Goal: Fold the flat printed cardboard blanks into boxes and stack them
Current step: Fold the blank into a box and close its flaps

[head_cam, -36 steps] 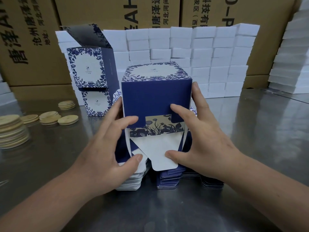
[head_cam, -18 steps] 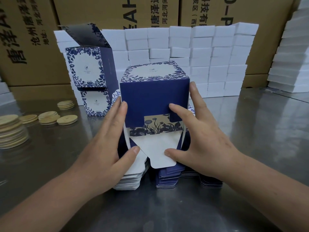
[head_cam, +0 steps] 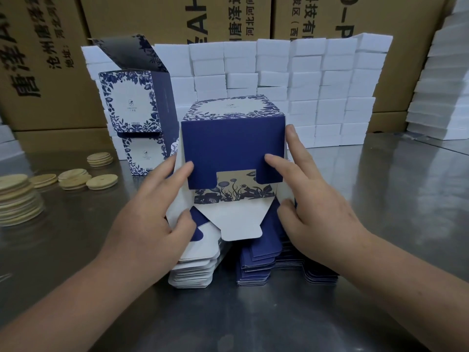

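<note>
A half-folded navy box [head_cam: 232, 146] with a white floral panel lies on its side in front of me, its end flaps facing me. My left hand [head_cam: 154, 217] grips its left side flap, fingers on the navy flap's corner. My right hand [head_cam: 312, 207] holds the right side, index finger pressing the navy flap. A white tongue flap [head_cam: 234, 219] hangs down unfolded. Beneath lies a pile of flat blanks [head_cam: 256, 265]. Two finished boxes [head_cam: 134, 123] stand stacked at the back left, the upper one with its lid open.
Round wooden discs [head_cam: 17, 196] lie stacked and scattered on the left of the steel table [head_cam: 380, 212]. A wall of white foam blocks [head_cam: 304, 85] stands behind, more white stacks [head_cam: 441, 80] at right, and big brown cartons [head_cam: 45, 59] at the back.
Both thumbs have left the white tongue flap and both hands have spread to the box's sides. The box's open end sits slightly higher.
</note>
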The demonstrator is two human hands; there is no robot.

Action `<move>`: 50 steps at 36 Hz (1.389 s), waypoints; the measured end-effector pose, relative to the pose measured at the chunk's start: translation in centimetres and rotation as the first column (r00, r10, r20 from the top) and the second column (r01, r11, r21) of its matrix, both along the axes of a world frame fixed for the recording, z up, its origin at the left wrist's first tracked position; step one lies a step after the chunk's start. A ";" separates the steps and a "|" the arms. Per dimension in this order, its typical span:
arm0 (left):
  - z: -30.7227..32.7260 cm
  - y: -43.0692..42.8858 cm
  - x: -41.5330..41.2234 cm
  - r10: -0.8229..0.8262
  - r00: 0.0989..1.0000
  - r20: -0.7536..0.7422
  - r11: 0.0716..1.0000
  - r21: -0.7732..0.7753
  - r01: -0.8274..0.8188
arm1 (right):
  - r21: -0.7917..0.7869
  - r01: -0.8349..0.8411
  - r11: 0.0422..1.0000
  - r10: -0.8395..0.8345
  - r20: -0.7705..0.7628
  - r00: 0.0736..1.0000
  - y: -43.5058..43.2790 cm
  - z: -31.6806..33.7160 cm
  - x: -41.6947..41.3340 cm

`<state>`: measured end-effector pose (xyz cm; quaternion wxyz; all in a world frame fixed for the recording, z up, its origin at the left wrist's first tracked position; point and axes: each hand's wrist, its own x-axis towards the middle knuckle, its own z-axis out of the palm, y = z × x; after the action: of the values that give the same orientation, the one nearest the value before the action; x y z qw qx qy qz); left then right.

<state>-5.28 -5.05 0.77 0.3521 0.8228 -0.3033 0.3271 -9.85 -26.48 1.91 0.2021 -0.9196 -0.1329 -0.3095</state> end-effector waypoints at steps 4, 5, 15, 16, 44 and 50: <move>0.2 0.3 -0.1 -0.018 0.995 -0.099 0.997 0.067 0.025 | 0.001 0.016 1.000 -0.016 0.012 1.000 0.0 0.0 -0.2; 0.3 0.3 -0.2 -0.027 0.992 -0.123 0.996 0.085 0.037 | 0.001 0.019 1.000 -0.019 0.029 0.999 0.0 0.0 -0.1; -0.1 -0.2 0.4 -0.337 0.940 -0.050 0.921 -0.223 0.319 | 0.017 0.019 1.000 -0.020 0.050 0.999 0.1 0.1 -0.2; -0.1 -0.2 0.5 -0.340 0.940 -0.033 0.912 -0.256 0.321 | 0.024 0.008 1.000 -0.009 0.043 0.999 0.2 0.2 -0.3; -0.2 0.3 -0.1 -0.201 0.974 -0.100 0.968 0.133 0.214 | -0.012 -0.043 0.999 0.042 -0.036 0.998 0.0 -0.2 0.2; -0.2 0.1 0.0 -0.216 0.966 -0.144 0.966 0.110 0.233 | -0.030 -0.043 0.999 0.042 -0.036 0.998 0.0 -0.3 0.2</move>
<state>-5.30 -4.94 0.52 0.3534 0.8232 -0.3911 0.2108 -9.67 -26.43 1.63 0.1967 -0.9249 -0.1538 -0.2869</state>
